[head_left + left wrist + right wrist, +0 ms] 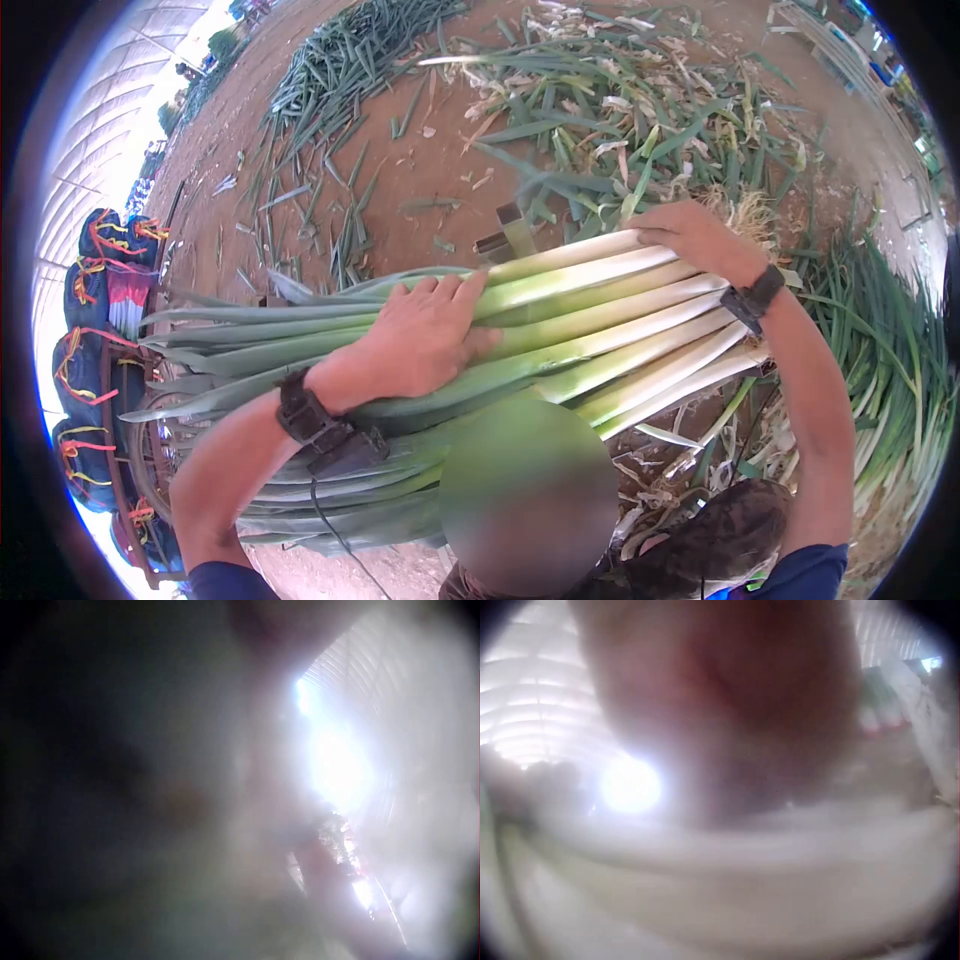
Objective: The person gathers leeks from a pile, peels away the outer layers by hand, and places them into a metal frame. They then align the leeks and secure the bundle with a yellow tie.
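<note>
A thick row of leeks lies side by side before the person, green leaves to the left, white stalks and roots to the right. The left hand rests across the green part, fingers spread and fairly straight on top. At the white end, the right hand grips the far side, its fingers bent over the outermost stalk. Both wrists wear dark camera straps. The left wrist view is mostly dark blur; the right wrist view has blurred pale stalks close below the hand.
Cut green leaves are heaped at the far left, and peeled trimmings at the far right. More leeks lie along the right side. Dark bundles with coloured ties stack at the left, by a metal frame. A blurred round shape covers the near middle.
</note>
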Tool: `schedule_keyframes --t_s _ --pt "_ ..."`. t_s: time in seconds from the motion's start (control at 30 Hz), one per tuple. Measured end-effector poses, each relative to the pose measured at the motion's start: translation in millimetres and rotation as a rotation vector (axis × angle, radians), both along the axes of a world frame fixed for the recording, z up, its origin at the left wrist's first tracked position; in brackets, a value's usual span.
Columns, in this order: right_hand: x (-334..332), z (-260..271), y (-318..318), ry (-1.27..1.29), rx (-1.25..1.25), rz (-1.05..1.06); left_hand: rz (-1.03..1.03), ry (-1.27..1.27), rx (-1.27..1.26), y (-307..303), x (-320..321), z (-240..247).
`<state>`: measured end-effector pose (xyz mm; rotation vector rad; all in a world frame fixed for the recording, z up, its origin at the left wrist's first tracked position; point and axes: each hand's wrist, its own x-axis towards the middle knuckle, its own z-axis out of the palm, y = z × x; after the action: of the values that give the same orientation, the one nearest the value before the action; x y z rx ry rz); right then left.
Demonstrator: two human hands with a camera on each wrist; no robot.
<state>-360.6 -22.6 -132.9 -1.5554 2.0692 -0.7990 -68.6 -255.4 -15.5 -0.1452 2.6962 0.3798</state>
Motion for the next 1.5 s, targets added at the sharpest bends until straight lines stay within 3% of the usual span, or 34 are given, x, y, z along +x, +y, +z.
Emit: schedule_keyframes --t_s 0.1,0.17,0.2,0.3,0.4,0.47,0.57,0.63,0.73,0.83,0.97,1.1,1.17,1.23,1.33,1.4,1.5 --pt "-5 -9 4 0.042 -0.038 0.036 0.032 -0.032 -0.018 -5 -8 -9" --pt "3 2 -9 0.255 0.085 -0.033 0.040 0.033 0.009 -11 -8 -17" --pt "14 30 -20 0.154 0.395 -0.038 0.053 0.031 -0.019 -9 -8 -14" --pt "75 27 -9 0.356 0.280 0.038 0.121 0.006 -0.010 -2 -8 -12" --pt "89 29 0 0.289 0.399 0.006 0.052 0.218 -0.165 -7 -4 -3" --pt "93 28 3 0.300 0.365 0.005 0.192 -0.297 0.240 -34 2 25" --pt "93 28 6 0.300 0.348 0.001 0.026 -0.343 0.137 -80 59 78" --pt "95 36 3 0.256 0.394 -0.009 -0.007 -0.344 0.056 -75 98 93" --pt "92 25 12 0.273 0.326 -0.024 0.097 -0.227 -0.141 -30 133 89" --pt "95 16 8 0.263 0.289 -0.016 0.142 -0.040 -0.172 -41 140 57" --pt "90 28 -2 0.283 0.385 -0.055 0.149 0.022 -0.012 -84 124 31" --pt "91 23 -2 0.267 0.350 -0.041 0.139 -0.100 -0.089 -74 104 67" --pt "91 21 1 0.262 0.367 -0.049 0.068 -0.290 -0.019 -88 68 86" --pt "92 21 2 0.255 0.347 -0.054 0.260 -0.096 0.538 -119 26 80" --pt "93 22 0 0.241 0.362 -0.062 0.338 -0.066 0.485 -129 7 46" --pt "94 22 -1 0.252 0.352 -0.072 0.465 -0.372 0.332 -133 7 21" --pt "94 22 2 0.254 0.343 -0.080 0.488 -0.581 0.196 -139 24 21"
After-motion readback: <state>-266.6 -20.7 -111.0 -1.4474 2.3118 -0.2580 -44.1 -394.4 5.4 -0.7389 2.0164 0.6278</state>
